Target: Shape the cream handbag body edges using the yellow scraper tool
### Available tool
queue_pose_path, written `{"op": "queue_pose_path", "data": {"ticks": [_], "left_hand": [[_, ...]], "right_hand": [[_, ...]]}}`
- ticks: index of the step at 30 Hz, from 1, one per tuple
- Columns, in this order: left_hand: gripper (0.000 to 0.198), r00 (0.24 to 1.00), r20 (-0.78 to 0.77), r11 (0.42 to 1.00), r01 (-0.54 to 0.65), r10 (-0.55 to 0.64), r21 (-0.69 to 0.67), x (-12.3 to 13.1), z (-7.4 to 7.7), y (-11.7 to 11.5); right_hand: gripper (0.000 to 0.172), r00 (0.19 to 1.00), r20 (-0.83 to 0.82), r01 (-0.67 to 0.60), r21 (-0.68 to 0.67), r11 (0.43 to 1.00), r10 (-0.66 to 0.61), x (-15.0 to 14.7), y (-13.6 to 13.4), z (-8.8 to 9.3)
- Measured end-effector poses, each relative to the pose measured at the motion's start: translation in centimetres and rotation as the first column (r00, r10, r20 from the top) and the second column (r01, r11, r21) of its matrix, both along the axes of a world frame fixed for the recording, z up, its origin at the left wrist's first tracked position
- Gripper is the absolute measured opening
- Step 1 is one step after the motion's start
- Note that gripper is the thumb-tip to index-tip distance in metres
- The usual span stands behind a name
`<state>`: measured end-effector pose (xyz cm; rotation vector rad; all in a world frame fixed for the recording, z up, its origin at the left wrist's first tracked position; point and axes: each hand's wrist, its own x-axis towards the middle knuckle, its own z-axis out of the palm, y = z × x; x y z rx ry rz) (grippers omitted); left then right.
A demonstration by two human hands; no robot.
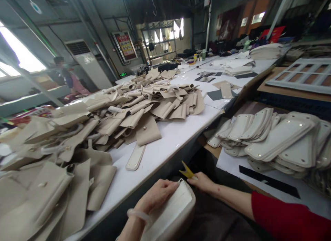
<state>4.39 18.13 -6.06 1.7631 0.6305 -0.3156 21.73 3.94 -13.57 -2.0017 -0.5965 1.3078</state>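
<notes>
My left hand (160,193), with a pale bangle on its wrist, is closed on the top edge of a cream leather bag piece (172,213) with a rounded corner. The piece lies tilted over my lap, and its lower part runs out of view. Just right of it, my right hand (202,182) is closed around a yellow two-pronged hand tool (188,171). The tool's tips point up and left, apart from each other. Its exact kind cannot be made out, and most of its handle is hidden in my fingers.
A large heap of beige leather bag parts (124,113) covers the left of the white table (181,144). One flat strip (136,157) lies by its front edge. Stacked cream panels with rivets (281,137) stand on my right. Another person (71,78) is at the far left.
</notes>
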Motion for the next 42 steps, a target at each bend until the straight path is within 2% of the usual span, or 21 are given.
{"op": "queue_pose_path", "data": {"ticks": [2, 4, 6, 8, 9, 11, 14, 17, 21, 23, 25, 30, 36, 42], "left_hand": [[0.067, 1.0, -0.02, 0.999, -0.019, 0.018, -0.036, 0.1, -0.2, 0.2], [0.067, 0.999, -0.039, 0.997, -0.028, 0.025, -0.071, 0.2, -0.2, 0.5], [0.066, 0.998, -0.055, 0.995, -0.027, 0.021, -0.101, 0.4, -0.1, 0.8], [0.064, 0.998, -0.063, 0.992, -0.017, 0.009, -0.126, 0.6, 0.0, 1.2], [0.062, 0.998, -0.057, 0.991, -0.015, 0.008, -0.132, 0.7, 0.0, 1.4], [0.064, 0.999, -0.043, 0.993, -0.027, 0.022, -0.118, 0.9, -0.2, 1.8], [0.075, 0.997, -0.043, 0.995, -0.062, 0.059, -0.075, 0.9, -0.7, 2.0], [0.089, 0.991, -0.058, 0.99, -0.122, 0.117, -0.074, 0.8, -1.0, 1.9], [0.097, 0.985, -0.03, 0.983, -0.171, 0.17, -0.066, 0.7, -0.7, 1.4], [0.092, 0.989, -0.02, 0.988, -0.145, 0.145, -0.046, 0.8, -0.4, 1.2], [0.081, 0.995, 0.0, 0.994, -0.103, 0.103, -0.042, 0.9, 0.1, 1.0], [0.053, 0.995, 0.085, 0.997, -0.042, 0.048, -0.066, 1.3, 1.1, 0.7], [0.052, 0.999, 0.046, 0.999, -0.001, -0.001, 0.044, 1.2, 1.5, 0.8], [0.038, 0.997, 0.055, 0.992, 0.055, -0.062, 0.112, 1.2, 1.7, 0.8]], "right_hand": [[0.049, 0.997, -0.001, -0.073, -0.033, 0.997, 0.073, 3.3, -1.8, 0.8], [0.065, 0.972, -0.079, -0.225, -0.052, 0.973, 0.221, 6.0, -3.2, 2.0], [0.074, 0.875, -0.192, -0.461, -0.053, 0.886, 0.444, 7.6, -3.5, 3.5], [0.075, 0.748, -0.223, -0.647, -0.034, 0.762, 0.625, 7.9, -2.7, 5.0], [0.072, 0.708, -0.18, -0.697, -0.027, 0.717, 0.682, 7.8, -2.1, 5.6], [0.059, 0.686, 0.025, -0.727, -0.021, 0.686, 0.727, 7.1, -0.4, 6.7], [0.045, 0.621, 0.44, -0.712, -0.029, 0.701, 0.649, 6.2, 1.8, 7.9], [0.053, 0.46, 0.711, -0.722, -0.049, 0.69, 0.532, 5.9, 3.4, 8.3], [0.056, 0.215, 0.846, -0.846, -0.089, 0.526, 0.488, 5.8, 5.4, 8.2], [0.056, 0.129, 0.874, -0.884, -0.112, 0.454, 0.468, 5.6, 6.3, 8.3], [0.054, 0.071, 0.89, -0.901, -0.136, 0.411, 0.45, 5.5, 6.8, 8.5], [0.052, -0.001, 0.905, -0.91, -0.178, 0.375, 0.426, 5.4, 7.1, 9.1], [0.05, -0.039, 0.902, -0.913, -0.207, 0.352, 0.43, 5.2, 7.4, 9.4], [0.053, -0.066, 0.893, -0.913, -0.234, 0.334, 0.446, 5.0, 7.4, 9.6]]}}
